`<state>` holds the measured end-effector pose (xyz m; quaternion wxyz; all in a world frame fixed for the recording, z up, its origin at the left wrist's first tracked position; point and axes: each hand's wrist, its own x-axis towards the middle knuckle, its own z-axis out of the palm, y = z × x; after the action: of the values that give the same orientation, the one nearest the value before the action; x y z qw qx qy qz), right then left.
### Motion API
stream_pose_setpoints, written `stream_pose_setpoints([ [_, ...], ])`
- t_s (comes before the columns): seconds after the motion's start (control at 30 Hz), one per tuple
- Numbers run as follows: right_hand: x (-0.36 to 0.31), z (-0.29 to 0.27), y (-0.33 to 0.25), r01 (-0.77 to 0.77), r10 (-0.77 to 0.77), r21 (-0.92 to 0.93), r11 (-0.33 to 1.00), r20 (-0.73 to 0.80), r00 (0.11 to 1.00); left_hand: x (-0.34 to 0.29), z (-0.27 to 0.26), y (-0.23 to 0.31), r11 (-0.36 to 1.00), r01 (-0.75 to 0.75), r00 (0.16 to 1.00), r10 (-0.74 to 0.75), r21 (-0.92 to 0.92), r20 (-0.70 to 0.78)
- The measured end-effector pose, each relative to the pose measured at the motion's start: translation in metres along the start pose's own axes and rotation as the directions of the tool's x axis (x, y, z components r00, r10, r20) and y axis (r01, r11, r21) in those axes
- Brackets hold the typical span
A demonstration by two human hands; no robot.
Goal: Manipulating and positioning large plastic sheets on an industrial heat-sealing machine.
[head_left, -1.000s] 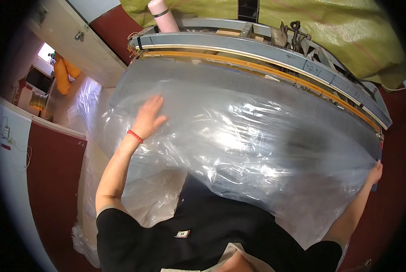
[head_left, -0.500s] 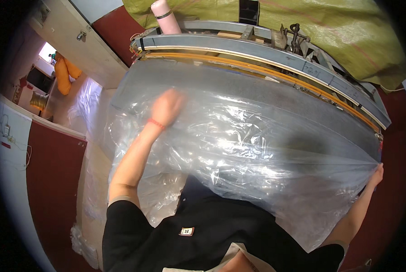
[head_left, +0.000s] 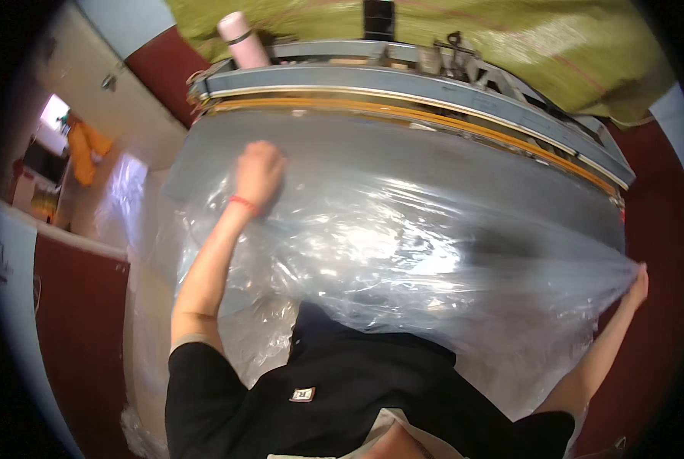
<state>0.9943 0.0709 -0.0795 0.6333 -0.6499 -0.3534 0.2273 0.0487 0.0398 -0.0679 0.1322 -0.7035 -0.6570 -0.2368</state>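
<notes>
A wide sheet of clear plastic film [head_left: 388, 252], creased and shiny, lies over a grey flat surface [head_left: 334, 138] and hangs toward my body. My left hand [head_left: 258, 174], with a red band at the wrist, is closed with its fingers curled at the film's far left part; the fingertips are hidden beneath the hand. At the far right, beyond the grey surface's end, my right hand [head_left: 640, 284] pinches a gathered edge of the film. Folds run from that grip across toward the middle.
Behind the surface runs a long grey metal beam [head_left: 334, 79] with an orange strip [head_left: 372, 109] along it. A pink bottle [head_left: 244, 44] stands at its left end, a metal clamp [head_left: 455, 57] farther right. Yellow-green woven sheeting [head_left: 525, 38] hangs behind. A door [head_left: 101, 84] stands left.
My right hand has pulled the film's edge outward, past the surface's end, and the folds there are tighter. The left hand has shifted slightly left over the surface. The whole view has shifted.
</notes>
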Motion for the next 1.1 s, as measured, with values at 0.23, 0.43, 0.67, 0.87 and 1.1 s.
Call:
stream_pose_setpoints([
  [0.23,-0.014,0.176,-0.04,0.144,-0.397,-0.78,0.61,-0.143,0.907,0.055,0.001,-0.032,0.399,0.396,0.653,-0.755,-0.827,-0.051],
  [0.43,-0.001,0.272,0.023,0.351,-0.409,-0.276,0.895,-0.192,0.892,0.062,0.104,-0.16,0.693,0.361,0.722,-0.631,-0.624,-0.283],
  [0.67,0.01,0.287,0.02,0.287,-0.322,-0.165,0.944,-0.264,0.909,0.091,0.116,-0.15,0.491,0.25,0.745,-0.648,-0.835,-0.159],
  [0.87,0.012,0.297,0.015,0.248,-0.328,-0.235,0.94,-0.423,0.845,0.076,0.105,-0.176,0.371,0.26,0.672,-0.733,-0.891,-0.11],
  [1.1,0.041,0.259,0.031,0.013,0.011,0.101,0.995,-0.232,0.973,0.092,0.097,-0.134,0.215,0.261,0.603,-0.797,-0.941,-0.014],
])
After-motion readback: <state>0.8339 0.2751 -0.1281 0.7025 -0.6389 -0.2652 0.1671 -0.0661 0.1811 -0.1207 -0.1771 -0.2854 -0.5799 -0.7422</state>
